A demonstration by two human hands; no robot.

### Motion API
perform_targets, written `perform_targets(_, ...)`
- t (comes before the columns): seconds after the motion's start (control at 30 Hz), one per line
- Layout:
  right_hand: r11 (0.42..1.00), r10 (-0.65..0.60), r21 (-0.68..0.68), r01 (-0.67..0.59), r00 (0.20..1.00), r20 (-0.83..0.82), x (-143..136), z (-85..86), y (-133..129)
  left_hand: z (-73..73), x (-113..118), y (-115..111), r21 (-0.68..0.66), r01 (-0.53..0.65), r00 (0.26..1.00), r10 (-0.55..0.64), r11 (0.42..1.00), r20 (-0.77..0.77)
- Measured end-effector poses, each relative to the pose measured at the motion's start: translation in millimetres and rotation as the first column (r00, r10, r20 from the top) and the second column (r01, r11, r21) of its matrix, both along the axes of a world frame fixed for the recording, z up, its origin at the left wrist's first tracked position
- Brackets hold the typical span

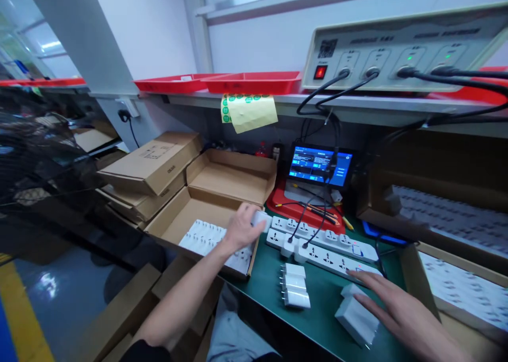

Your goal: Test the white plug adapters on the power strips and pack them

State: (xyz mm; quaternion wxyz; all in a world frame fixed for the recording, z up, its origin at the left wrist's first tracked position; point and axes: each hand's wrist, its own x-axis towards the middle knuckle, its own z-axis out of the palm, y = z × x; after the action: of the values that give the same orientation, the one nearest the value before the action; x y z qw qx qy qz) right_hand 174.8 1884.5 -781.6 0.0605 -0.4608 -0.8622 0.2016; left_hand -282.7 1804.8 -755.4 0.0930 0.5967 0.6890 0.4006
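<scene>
Now the left hand (241,228), near the middle of the frame, has its fingers closed on a white charger (260,220), just above the right edge of an open cardboard box (178,214) partly filled with rows of chargers (204,234). At lower right, the right hand (399,309) is loosely open beside a blurred white cluster (357,319); whether they touch is unclear. Three plugs (296,283) lie between the hands on the green table (273,293), below two power strips (329,260).
</scene>
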Motion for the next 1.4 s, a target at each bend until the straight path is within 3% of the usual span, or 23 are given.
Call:
perform_targets(0.07, 0.998, 0.022, 0.047, -0.031, 0.984, 0.174, 18, -20.3, -1, 0.0, -26, 14, -0.221, -0.122, 0.990, 0.103, 0.968, -0.097)
perform_targets(0.17, 0.997, 0.023, 0.070, -0.044, 0.959, 0.283, 23, -40.9, -8, -5.6, -40, 27, -0.425, -0.048, 0.990, -0.015, 0.904, -0.144)
perform_targets(0.27, 0.995, 0.032, 0.082, -0.055, 0.965, 0.260, 15, -48.1, -9, -12.0, -39, 31, -0.461, 0.100, 0.982, -0.161, 0.882, -0.095)
perform_targets(0.37, 0.993, -0.014, 0.119, -0.018, 0.963, 0.268, 9, -48.4, -1, -10.5, -42, 32, -0.468, 0.179, 0.969, -0.237, 0.865, -0.066)
perform_targets(0.43, 0.988, -0.064, 0.153, 0.019, 0.954, 0.294, 7, -44.4, 5, -5.2, -45, 31, -0.473, 0.193, 0.965, -0.254, 0.860, -0.068)
perform_targets(0.5, 0.986, -0.092, 0.156, 0.050, 0.957, 0.277, 5, -34.1, 8, -0.6, -42, 26, -0.432, 0.123, 0.965, -0.209, 0.894, -0.159)
perform_targets(0.57, 0.987, -0.129, 0.111, 0.111, 0.977, 0.169, 3, -18.1, 7, -1.6, -27, 15, -0.293, 0.033, 0.944, -0.127, 0.955, -0.305)
perform_targets(0.63, 0.974, -0.223, 0.026, 0.224, 0.974, -0.042, -2, -0.5, 3, -10.6, 2, -3, -0.104, 0.083, 0.908, -0.119, 0.991, -0.402)
perform_targets(0.67, 0.960, -0.281, -0.033, 0.279, 0.946, -0.162, -5, 6.9, 1, -18.1, 19, -14, -0.033, 0.184, 0.889, -0.181, 0.982, -0.420)
perform_targets(0.73, 0.931, -0.365, -0.168, 0.325, 0.858, -0.361, -12, 16.7, -4, -37.0, 56, -39, 0.051, 0.414, 0.804, -0.339, 0.909, -0.489)
perform_targets(0.8, 0.914, -0.399, -0.257, 0.313, 0.804, -0.441, -19, 20.0, -6, -56.8, 87, -61, 0.064, 0.549, 0.695, -0.412, 0.833, -0.589)
perform_targets(0.9, 0.928, -0.367, -0.197, 0.316, 0.865, -0.342, -28, 19.4, -3, -76.0, 114, -80, 0.069, 0.615, 0.598, -0.408, 0.785, -0.690)
perform_targets(1.03, 0.961, -0.272, 0.029, 0.275, 0.959, -0.075, -36, 21.6, 4, -71.4, 119, -87, 0.013, 0.652, 0.550, -0.461, 0.758, -0.696)
perform_targets(1.13, 0.968, -0.229, 0.114, 0.221, 0.971, 0.062, -44, 25.0, 4, -56.6, 114, -84, -0.051, 0.640, 0.653, -0.578, 0.767, -0.490)
perform_targets(1.2, 0.971, -0.219, 0.129, 0.202, 0.967, 0.132, -50, 26.0, 2, -46.6, 110, -78, -0.049, 0.632, 0.762, -0.632, 0.773, -0.143)
perform_targets(1.23, 0.972, -0.217, 0.130, 0.197, 0.963, 0.161, -53, 25.9, 1, -41.6, 109, -73, -0.031, 0.623, 0.780, -0.619, 0.781, 0.086)
perform_targets(1.27, 0.972, -0.216, 0.131, 0.194, 0.958, 0.188, -56, 25.1, 1, -36.5, 107, -68, -0.009, 0.611, 0.752, -0.577, 0.791, 0.320)
perform_targets(1.33, 0.973, -0.213, 0.136, 0.185, 0.948, 0.238, -62, 22.1, 1, -25.7, 105, -57, 0.036, 0.584, 0.578, -0.446, 0.811, 0.684)
perform_targets(1.4, 0.976, -0.203, 0.139, 0.170, 0.939, 0.276, -67, 17.6, 3, -14.4, 105, -48, 0.078, 0.580, 0.371, -0.349, 0.811, 0.861)
